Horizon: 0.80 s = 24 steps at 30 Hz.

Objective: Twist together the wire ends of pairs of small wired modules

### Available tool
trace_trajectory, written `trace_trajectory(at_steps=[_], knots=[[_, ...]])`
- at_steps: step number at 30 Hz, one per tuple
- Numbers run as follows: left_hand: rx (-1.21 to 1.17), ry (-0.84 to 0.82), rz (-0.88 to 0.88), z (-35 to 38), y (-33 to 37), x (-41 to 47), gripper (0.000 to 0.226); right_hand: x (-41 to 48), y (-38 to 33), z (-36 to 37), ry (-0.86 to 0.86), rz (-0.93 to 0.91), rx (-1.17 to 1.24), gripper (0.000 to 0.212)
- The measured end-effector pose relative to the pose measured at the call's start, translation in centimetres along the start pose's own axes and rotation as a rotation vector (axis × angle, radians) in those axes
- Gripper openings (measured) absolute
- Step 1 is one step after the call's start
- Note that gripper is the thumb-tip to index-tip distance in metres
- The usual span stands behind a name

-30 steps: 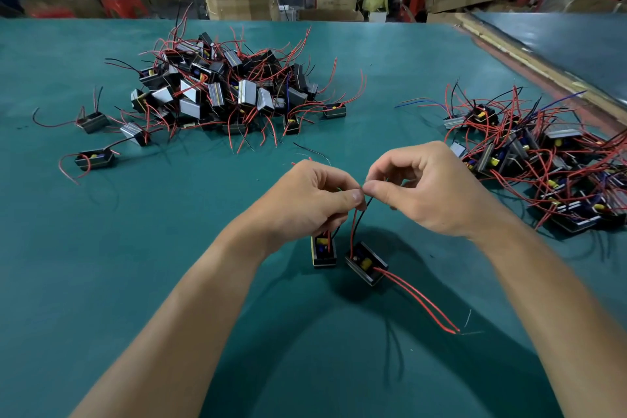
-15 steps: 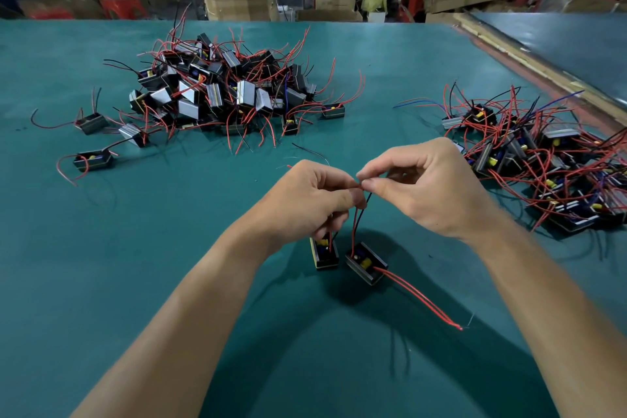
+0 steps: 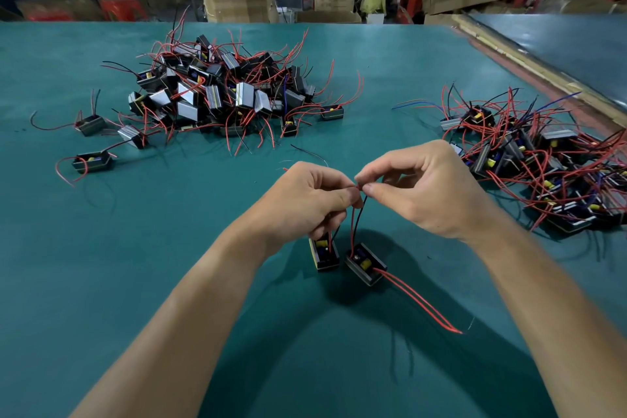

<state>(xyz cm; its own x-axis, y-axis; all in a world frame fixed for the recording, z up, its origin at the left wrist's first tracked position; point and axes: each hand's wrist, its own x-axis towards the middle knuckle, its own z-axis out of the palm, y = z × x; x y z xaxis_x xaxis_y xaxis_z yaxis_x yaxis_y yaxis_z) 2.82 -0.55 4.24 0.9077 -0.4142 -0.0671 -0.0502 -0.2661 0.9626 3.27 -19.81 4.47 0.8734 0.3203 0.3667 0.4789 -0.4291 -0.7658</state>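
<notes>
Far to the left of my hands, a few stray modules (image 3: 91,161) lie on the green table (image 3: 101,282), and beyond them, up and left of my left hand, sits a heap of loose modules (image 3: 224,92) with red and black leads sticking out.

My left hand (image 3: 305,200) is curled, thumb and forefinger pinching the wire ends (image 3: 360,187) where both hands meet. Just under its lower fingers is the left module (image 3: 324,253). Just beside that, below the gap between my hands, is the right module (image 3: 364,263). A red and a black lead rise from it to the pinch. I cannot tell whether the two modules rest on the table or hang.

My right hand (image 3: 427,190) pinches the same wire ends with thumb and forefinger, its other fingers loosely bent. A pair of red wires (image 3: 420,304) trails from the right module, below my right wrist. To the right of that hand lies a second tangled pile (image 3: 543,166).
</notes>
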Motion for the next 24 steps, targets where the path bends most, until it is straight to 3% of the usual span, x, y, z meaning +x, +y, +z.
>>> trace_trajectory(at_steps=[24], knots=[[0.07,0.05,0.058,0.25,-0.28,0.03,0.02,0.06,0.22,-0.4,-0.094,0.022,-0.144,0.015]])
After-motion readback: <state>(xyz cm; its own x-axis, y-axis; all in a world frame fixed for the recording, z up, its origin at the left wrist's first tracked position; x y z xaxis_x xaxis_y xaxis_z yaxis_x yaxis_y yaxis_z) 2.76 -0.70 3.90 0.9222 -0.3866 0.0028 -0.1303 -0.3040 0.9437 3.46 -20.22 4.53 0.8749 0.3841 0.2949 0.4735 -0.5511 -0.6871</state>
